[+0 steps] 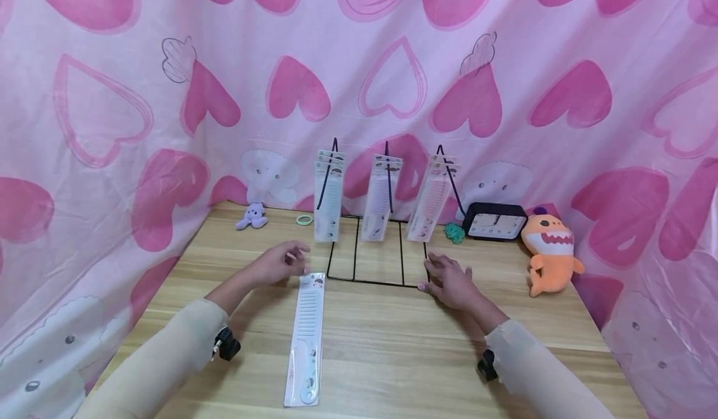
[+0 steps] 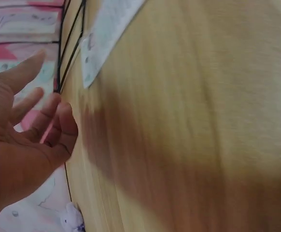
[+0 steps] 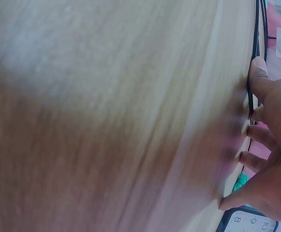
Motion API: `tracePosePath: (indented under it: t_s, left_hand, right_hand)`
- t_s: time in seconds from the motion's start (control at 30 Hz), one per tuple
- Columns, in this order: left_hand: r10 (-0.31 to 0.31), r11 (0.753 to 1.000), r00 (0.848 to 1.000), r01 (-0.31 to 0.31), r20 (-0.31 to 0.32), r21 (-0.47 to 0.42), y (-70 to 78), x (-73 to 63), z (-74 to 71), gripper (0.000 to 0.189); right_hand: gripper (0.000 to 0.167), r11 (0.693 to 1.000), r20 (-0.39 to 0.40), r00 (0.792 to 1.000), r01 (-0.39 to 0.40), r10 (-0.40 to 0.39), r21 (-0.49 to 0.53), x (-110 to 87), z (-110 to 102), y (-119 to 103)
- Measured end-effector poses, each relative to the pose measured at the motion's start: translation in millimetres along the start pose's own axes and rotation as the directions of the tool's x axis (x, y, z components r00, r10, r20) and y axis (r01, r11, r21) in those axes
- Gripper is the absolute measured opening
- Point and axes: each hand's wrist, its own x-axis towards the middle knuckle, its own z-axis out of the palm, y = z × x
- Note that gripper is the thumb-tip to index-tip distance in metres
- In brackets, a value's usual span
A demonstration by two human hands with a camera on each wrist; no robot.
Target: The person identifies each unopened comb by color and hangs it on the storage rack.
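Observation:
A white packaged comb (image 1: 306,338) lies on the table in front of me, its length pointing away. My left hand (image 1: 280,262) hovers by its top end, fingers loosely bent and apart from the pack. In the left wrist view that hand (image 2: 29,130) holds nothing. A black wire display rack (image 1: 378,283) stands behind, with packaged combs hanging from its three hooks: pale green (image 1: 328,204), lilac (image 1: 377,204) and pink (image 1: 430,204). My right hand (image 1: 453,282) rests at the rack's front right corner, thumb touching the wire and fingers spread, as the right wrist view shows.
Right of the rack are a teal scrunched tie (image 1: 454,233), a black clock (image 1: 495,221) and an orange shark plush (image 1: 551,254). Behind my left hand sit a small purple plush (image 1: 252,217) and a green ring (image 1: 304,220). A heart-patterned curtain (image 1: 359,51) encloses the table.

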Motion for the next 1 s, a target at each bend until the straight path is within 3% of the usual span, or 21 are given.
tracePosePath:
  t_s: [0.2, 0.4, 0.63, 1.0]
  left_hand:
    - [-0.068, 0.968, 0.996, 0.05, 0.063, 0.244, 1.0, -15.9, 11.9, 0.07]
    - [-0.099, 0.939, 0.994, 0.08, 0.039, 0.335, 0.2, -21.1, 23.9, 0.067]
    - [-0.084, 0.934, 0.996, 0.073, 0.018, 0.351, -0.3, -20.0, 27.2, 0.062]
    - [-0.03, 0.966, 0.998, 0.017, 0.047, 0.258, -0.5, -15.5, 31.4, 0.06]
  right_hand:
    - [0.072, 1.0, -0.006, 1.0, -0.003, 0.003, 0.002, -1.9, -1.3, -1.9]
    - [0.072, 1.0, -0.007, 1.0, 0.001, -0.001, -0.006, -1.9, -2.3, -2.4]
    - [0.071, 1.0, -0.006, 1.0, 0.0, -0.001, -0.016, -0.6, -2.5, -2.5]
    - [0.072, 1.0, 0.008, 1.0, -0.004, 0.004, -0.006, -0.6, -1.6, 0.2]
